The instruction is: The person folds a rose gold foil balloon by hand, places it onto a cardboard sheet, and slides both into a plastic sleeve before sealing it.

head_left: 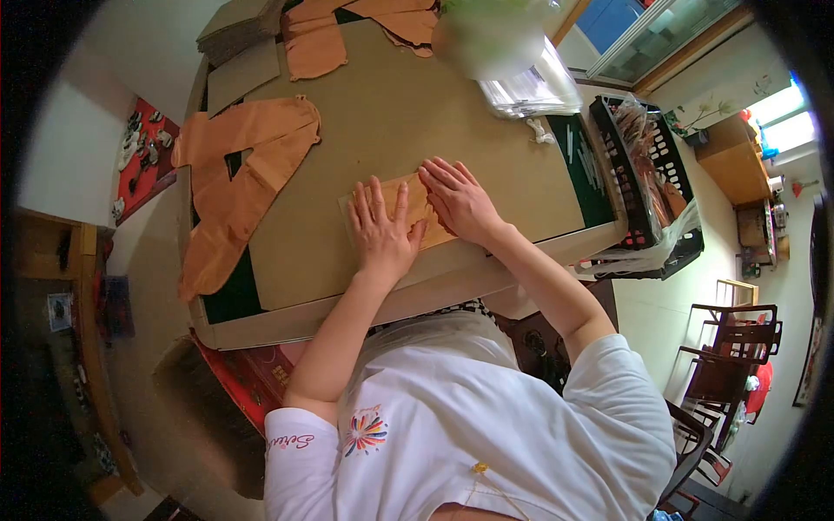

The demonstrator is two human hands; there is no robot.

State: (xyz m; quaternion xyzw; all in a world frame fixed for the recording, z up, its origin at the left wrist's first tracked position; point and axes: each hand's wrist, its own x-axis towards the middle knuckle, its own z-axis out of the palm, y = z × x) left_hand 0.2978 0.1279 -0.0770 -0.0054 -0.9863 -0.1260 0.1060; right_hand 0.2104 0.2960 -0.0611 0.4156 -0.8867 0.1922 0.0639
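Note:
On the brown board (pixel 382 113) over the table lies a small orange sheet (pixel 428 236) with a pale piece along its left side. My left hand (pixel 382 233) rests flat on its left part, fingers spread. Across its upper right edge lies my right hand (pixel 460 201), palm down, fingers stretched out and closer together. The palms hide part of the sheet. A large orange cut piece (pixel 252 174) with a small dark opening lies to the left of my hands.
More orange pieces (pixel 314 52) lie at the far edge, beside stacked grey-brown boards (pixel 239 43). Clear plastic bags (pixel 534 87) lie at the far right near a blurred area. A black crate (pixel 638 165) with wrapped items stands at the table's right side.

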